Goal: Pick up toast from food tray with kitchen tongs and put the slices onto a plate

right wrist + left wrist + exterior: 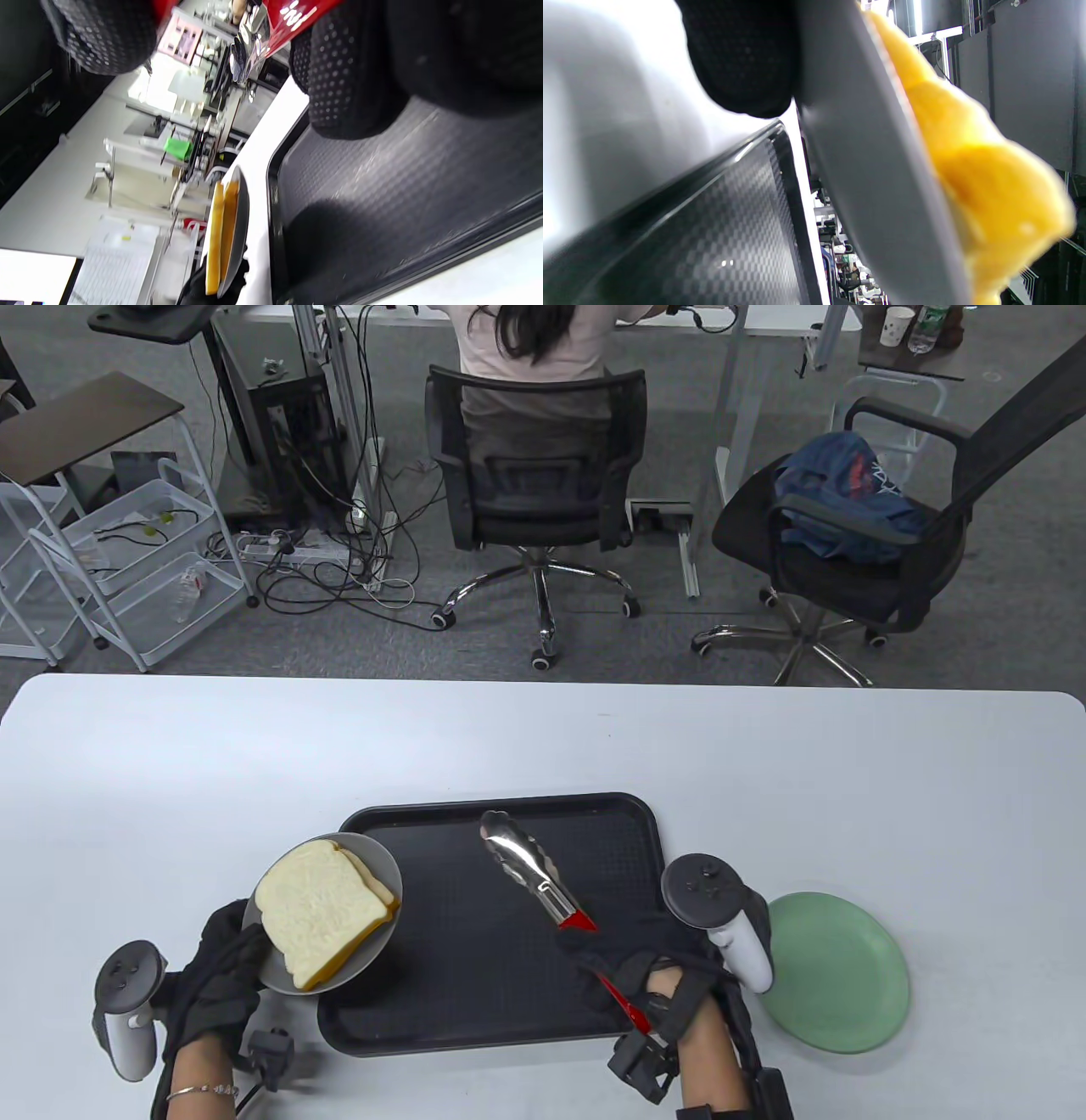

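Two toast slices [321, 913] lie stacked on a grey plate [373, 853], which my left hand [227, 959] holds by its near rim above the left edge of the black food tray [475, 976]. The left wrist view shows the plate's underside [874, 169], the toast's yellow crust [988, 186] and a gloved fingertip [742, 55]. My right hand [632, 976] grips the red handles of the steel kitchen tongs [526, 865], whose tips hang shut and empty over the tray. In the right wrist view the tongs [250, 38], the tray [403, 178] and the plate with toast [225, 237] appear.
A green plate [836, 976] sits on the white table [543, 738] right of the tray, close to my right hand. Beyond the far table edge stand office chairs [534, 475], a seated person [534, 347] and a white cart [127, 560].
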`<state>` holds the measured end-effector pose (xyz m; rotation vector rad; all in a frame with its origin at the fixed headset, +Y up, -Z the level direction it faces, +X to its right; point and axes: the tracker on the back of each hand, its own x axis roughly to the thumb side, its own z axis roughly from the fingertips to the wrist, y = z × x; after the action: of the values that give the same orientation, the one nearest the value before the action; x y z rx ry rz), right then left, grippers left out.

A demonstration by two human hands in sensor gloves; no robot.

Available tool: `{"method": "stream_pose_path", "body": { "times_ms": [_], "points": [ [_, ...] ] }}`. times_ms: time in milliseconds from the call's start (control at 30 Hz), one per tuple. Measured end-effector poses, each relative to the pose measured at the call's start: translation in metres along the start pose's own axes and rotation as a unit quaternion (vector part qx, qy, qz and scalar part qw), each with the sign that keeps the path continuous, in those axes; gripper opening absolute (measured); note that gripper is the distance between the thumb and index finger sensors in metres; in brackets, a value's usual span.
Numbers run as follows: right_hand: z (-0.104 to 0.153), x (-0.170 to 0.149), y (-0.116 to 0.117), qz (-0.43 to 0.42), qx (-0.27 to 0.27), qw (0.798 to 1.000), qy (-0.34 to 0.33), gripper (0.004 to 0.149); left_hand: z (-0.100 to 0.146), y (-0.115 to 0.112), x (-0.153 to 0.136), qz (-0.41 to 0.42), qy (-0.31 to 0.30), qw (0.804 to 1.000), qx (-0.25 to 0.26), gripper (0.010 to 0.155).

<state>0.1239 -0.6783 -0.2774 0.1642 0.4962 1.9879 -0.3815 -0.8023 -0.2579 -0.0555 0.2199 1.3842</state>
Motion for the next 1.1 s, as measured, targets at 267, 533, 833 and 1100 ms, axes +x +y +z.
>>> {"method": "stream_pose_path", "body": {
  "times_ms": [267, 533, 833, 1100],
  "points": [
    [0.037, -0.045, -0.052, -0.006, -0.125, 0.992, 0.029, 0.089, 0.0, 0.001, 0.0, -0.004, 0.001, 1.0, 0.003, 0.059],
    [0.064, -0.094, -0.087, 0.116, -0.283, 0.945, 0.114, 0.09, 0.0, 0.001, 0.0, -0.003, -0.001, 1.0, 0.002, 0.059],
    [0.067, -0.148, -0.096, 0.175, -0.326, 0.905, 0.21, 0.089, 0.0, 0.002, -0.001, -0.007, 0.002, 1.0, 0.006, 0.058],
    [0.064, -0.172, -0.097, 0.257, -0.326, 0.866, 0.279, 0.089, -0.001, 0.004, -0.001, 0.001, 0.004, 1.0, 0.006, 0.059]
  ]
}}
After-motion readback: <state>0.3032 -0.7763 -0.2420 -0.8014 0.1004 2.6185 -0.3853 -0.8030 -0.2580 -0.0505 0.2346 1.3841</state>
